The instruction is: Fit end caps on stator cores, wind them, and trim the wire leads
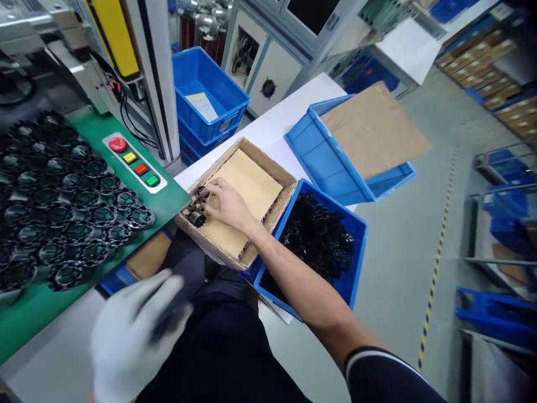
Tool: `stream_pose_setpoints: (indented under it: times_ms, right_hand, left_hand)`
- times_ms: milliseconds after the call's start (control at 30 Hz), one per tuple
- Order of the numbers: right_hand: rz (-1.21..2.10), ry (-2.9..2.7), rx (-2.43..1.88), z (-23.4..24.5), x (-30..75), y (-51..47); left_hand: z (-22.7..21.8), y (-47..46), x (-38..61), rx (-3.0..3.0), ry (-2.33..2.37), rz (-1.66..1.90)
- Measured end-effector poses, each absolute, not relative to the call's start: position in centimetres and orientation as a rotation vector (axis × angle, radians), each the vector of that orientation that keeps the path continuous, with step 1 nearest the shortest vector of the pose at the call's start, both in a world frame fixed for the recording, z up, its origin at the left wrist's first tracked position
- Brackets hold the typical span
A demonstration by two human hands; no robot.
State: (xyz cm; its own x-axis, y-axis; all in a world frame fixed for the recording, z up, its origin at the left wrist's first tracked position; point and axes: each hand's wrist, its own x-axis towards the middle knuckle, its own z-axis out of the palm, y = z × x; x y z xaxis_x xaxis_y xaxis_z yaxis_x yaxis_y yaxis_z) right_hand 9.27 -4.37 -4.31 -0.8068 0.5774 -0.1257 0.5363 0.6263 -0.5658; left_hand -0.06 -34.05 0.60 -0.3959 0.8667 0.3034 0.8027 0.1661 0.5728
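Note:
My right hand (229, 204), bare, reaches into an open cardboard box (268, 162). Its fingertips are closed at a black toothed ring part (201, 193) in the box's left corner. Another black cylindrical part (197, 218) lies just below those fingers. Tan cardboard sheet (251, 179) covers much of the box's inside, with more parts peeking out along its edges. In a white glove, my left hand (138, 330) hangs over my lap, smeared by motion. A dark patch shows between its thumb and fingers, and I cannot make out whether it is a held part.
At left, many black ring parts (67, 212) stand on a green machine table (176, 198) beside a button panel (134, 162). A blue bin (361, 252) of black parts adjoins the box. Behind it sits a tilted blue crate (327, 157) with cardboard (373, 129); another blue crate (210, 134) stands farther back.

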Motion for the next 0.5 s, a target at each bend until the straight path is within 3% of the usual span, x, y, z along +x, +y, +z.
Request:
stream_pose_setpoints:
  times_ms: [233,500]
  right_hand:
    - [0.794,-2.983,-1.120,-2.7,6.6,-3.4]
    - [0.674,-3.122,-1.025,-1.1,7.5,-0.6]
  left_hand:
    - [-0.2,-19.9,2.3,1.512,2.561,-0.107]
    - [-0.9,-17.1,1.8,1.418,2.598,-0.263]
